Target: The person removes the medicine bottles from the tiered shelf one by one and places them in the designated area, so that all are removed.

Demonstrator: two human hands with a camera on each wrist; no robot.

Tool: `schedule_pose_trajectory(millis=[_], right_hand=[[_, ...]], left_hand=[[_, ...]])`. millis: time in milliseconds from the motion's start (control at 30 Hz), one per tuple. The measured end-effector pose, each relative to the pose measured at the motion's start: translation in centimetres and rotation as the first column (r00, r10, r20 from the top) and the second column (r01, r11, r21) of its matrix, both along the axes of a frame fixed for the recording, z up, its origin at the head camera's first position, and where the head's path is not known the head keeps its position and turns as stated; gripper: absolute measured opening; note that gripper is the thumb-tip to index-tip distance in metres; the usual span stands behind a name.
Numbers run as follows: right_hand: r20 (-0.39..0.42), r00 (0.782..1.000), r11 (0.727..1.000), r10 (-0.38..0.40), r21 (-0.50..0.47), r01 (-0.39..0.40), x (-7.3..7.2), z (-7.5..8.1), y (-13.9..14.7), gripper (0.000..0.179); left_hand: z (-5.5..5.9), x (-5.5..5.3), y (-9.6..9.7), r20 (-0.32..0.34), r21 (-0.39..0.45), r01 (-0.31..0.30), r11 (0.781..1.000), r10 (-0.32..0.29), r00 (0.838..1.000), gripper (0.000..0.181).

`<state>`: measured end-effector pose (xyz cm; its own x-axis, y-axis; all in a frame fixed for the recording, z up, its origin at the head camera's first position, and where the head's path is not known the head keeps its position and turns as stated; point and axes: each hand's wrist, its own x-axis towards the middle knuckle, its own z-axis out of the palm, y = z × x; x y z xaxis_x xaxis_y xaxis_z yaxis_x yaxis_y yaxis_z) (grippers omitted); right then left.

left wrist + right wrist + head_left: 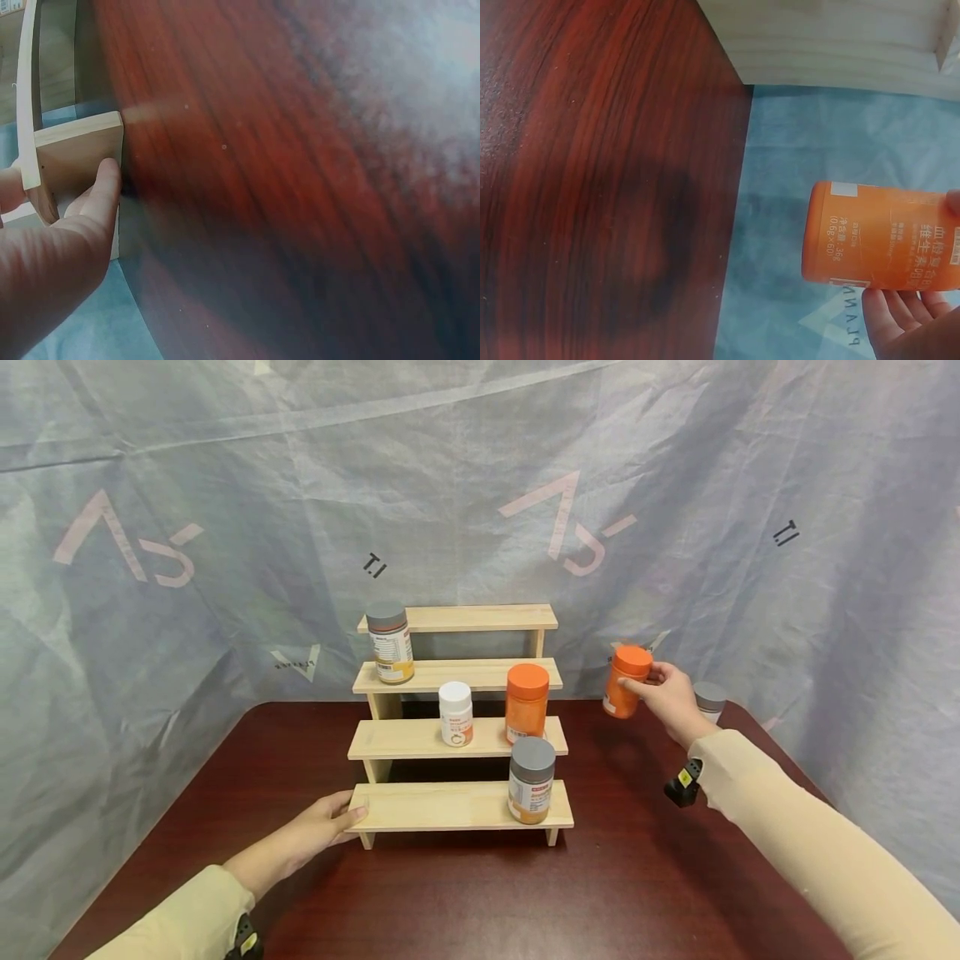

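My right hand (670, 697) grips an orange bottle (621, 700) with an orange lid, slightly tilted, to the right of a four-step wooden rack (442, 807). The right wrist view shows the white print on this orange bottle (877, 236), with fingers around its lid end. My left hand (318, 831) holds the left end of the rack's lowest step, thumb on top. In the left wrist view, fingers (105, 187) lie against the wooden support under that step.
On the rack stand a grey-lidded jar (392, 647), a small white bottle (456, 717), another orange bottle (527, 706) and a front grey-lidded jar (531, 783). Another grey-lidded jar (708, 700) is partly hidden behind my right hand. A grey cloth (465, 485) hangs behind the dark red table (450, 902).
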<state>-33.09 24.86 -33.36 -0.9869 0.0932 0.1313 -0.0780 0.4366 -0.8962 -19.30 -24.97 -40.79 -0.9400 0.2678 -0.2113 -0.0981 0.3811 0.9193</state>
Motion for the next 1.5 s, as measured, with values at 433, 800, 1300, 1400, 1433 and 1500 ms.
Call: schedule_pose_trajectory(millis=[433,800,1300,1400,1433,1500], right_hand=[[0.047,0.998,0.999,-0.042,-0.016,0.042,-0.2,-1.5,1.0,0.073],[0.096,0.994,0.998,-0.057,-0.018,0.059,0.2,-2.5,1.8,0.072],[0.184,0.976,0.991,-0.112,-0.049,0.123,-0.5,-4.4,3.9,0.075],[0.190,0.974,0.990,-0.121,-0.050,0.133,-0.6,-4.9,4.4,0.074],[0.191,0.974,0.990,-0.117,-0.053,0.130,-0.6,-5.0,4.4,0.075],[0.188,0.975,0.990,-0.114,-0.060,0.127,-0.7,-5.2,4.6,0.075]], left_hand=[[-0.2,0.0,0.0,0.012,-0.001,-0.015,1.000,0.015,1.000,0.063],[-0.2,0.2,0.1,0.007,0.017,-0.002,1.000,0.002,1.000,0.063],[-0.1,0.0,0.1,0.007,0.004,-0.013,1.000,0.013,1.000,0.062],[0.0,0.1,0.1,0.003,0.010,-0.003,1.000,0.003,1.000,0.062],[0.0,0.2,0.1,0.003,0.011,-0.002,1.000,0.002,1.000,0.062],[0.1,0.2,0.1,0.004,0.011,0.001,1.000,-0.001,1.000,0.062]])
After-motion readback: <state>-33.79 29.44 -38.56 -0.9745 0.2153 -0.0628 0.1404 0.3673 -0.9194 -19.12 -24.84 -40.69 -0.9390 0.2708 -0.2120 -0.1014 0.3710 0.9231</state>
